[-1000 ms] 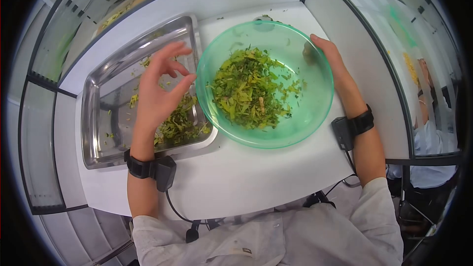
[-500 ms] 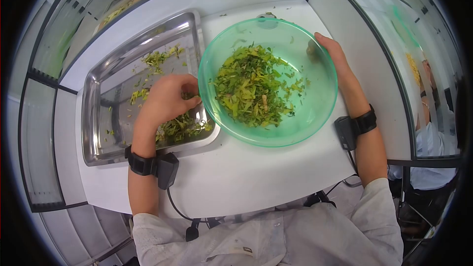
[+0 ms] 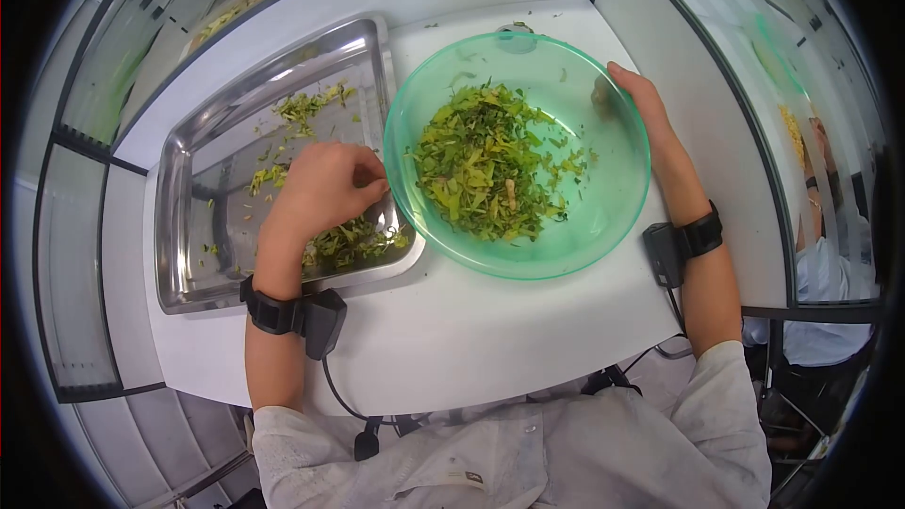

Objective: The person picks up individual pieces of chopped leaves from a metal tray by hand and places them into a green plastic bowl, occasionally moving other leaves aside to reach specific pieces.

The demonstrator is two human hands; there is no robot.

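Note:
A translucent green bowl (image 3: pixel 603 217) holds a heap of chopped leafy greens (image 3: pixel 485 165) and tilts slightly toward me. My right hand (image 3: pixel 641 104) grips its right rim, thumb on top and fingers behind the wall. At the left rim, my left hand (image 3: pixel 330 184) is closed in a pinch, thumb and forefinger against the bowl's edge; its other fingertips are hidden. Under that hand lies a rectangular steel tray (image 3: pixel 179 264), with leftover greens (image 3: pixel 344 245) near its front right corner and further scraps (image 3: pixel 302 113) toward the back.
Behind the bowl, a small round metal item (image 3: pixel 516 30) is partly covered. White partitions (image 3: pixel 698 104) with glass panels enclose the white table (image 3: pixel 452 349). Beyond the right glass a person (image 3: pixel 834 292) sits. Black wrist devices (image 3: pixel 323 320) trail cables down to the front edge.
The bowl and both hands have shifted very slightly to the right. Otherwise the greens and tray look the same.

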